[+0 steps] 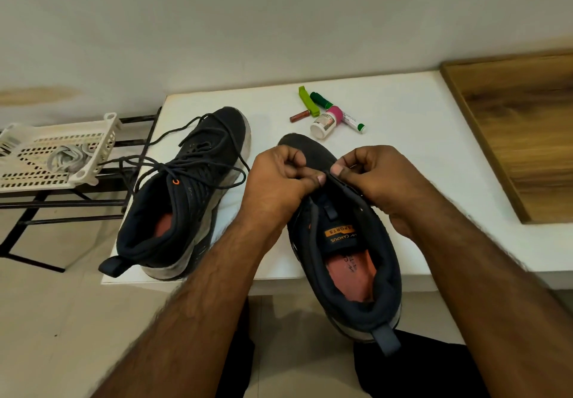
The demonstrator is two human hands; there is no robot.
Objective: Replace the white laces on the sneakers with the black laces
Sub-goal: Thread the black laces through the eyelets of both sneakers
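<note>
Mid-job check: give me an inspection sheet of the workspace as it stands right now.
Surface: white table, wooden panel at right.
Job's things: left sneaker laced in black, ends loose; right sneaker at the table's near edge, black lace being threaded; white laces in the basket.
Clutter: pill bottle, green clip, marker, small brown tube.
Grippers: left hand and right hand each pinch the black lace.
Cables: nothing seen.
Surroundings: black rack, pale wall, tiled floor.
</note>
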